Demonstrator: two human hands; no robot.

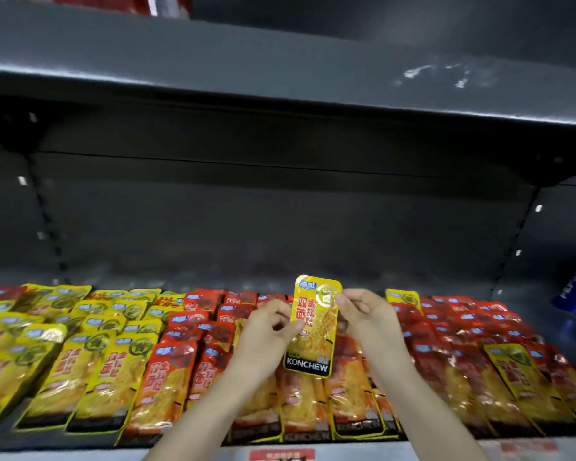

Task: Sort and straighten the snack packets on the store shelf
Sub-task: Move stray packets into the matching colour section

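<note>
two hands are holding up a glossy yellow rectangular snack packet (313, 331)
left hand (266, 331) is pinching its left edge, right hand (363, 317) its top right corner, over red packets (446, 331) and yellow packets (90, 331) lying on the dark metal shelf (187, 277).

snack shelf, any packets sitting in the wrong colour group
Yes. Among the red packets on the right lie two strays: the front yellow packet, tilted, and the back yellow packet; the yellow group is on the left. The left hand and right hand pinch a third yellow packet.
</note>
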